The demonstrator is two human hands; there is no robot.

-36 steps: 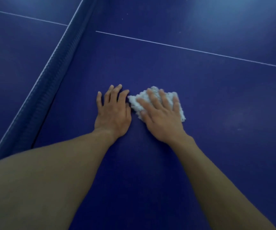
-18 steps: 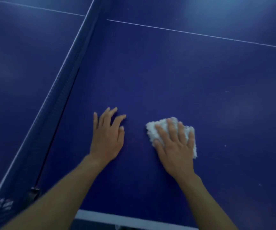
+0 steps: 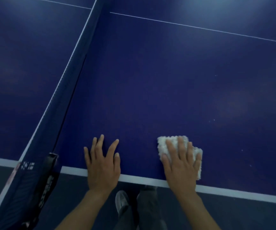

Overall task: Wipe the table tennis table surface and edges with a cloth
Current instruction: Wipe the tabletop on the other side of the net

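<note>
The dark blue table tennis table (image 3: 167,77) fills most of the view, its white-lined near edge (image 3: 140,179) running across the bottom. A white fluffy cloth (image 3: 166,144) lies flat on the surface close to that edge. My right hand (image 3: 182,165) presses flat on the cloth with fingers spread, its heel over the white edge line. My left hand (image 3: 103,165) rests flat and bare on the table to the left of the cloth, fingers apart, holding nothing.
The net (image 3: 64,90) runs diagonally from the lower left to the top centre, with its black clamp post (image 3: 49,170) at the table's side. A white centre line (image 3: 200,28) crosses the far surface. Below the edge are my trouser legs and a shoe (image 3: 121,202) on the dark floor.
Both hands have slid back toward me over the table; the cloth under my right hand came from mid-surface to the near edge. The edge, clamp and floor have come into view.
</note>
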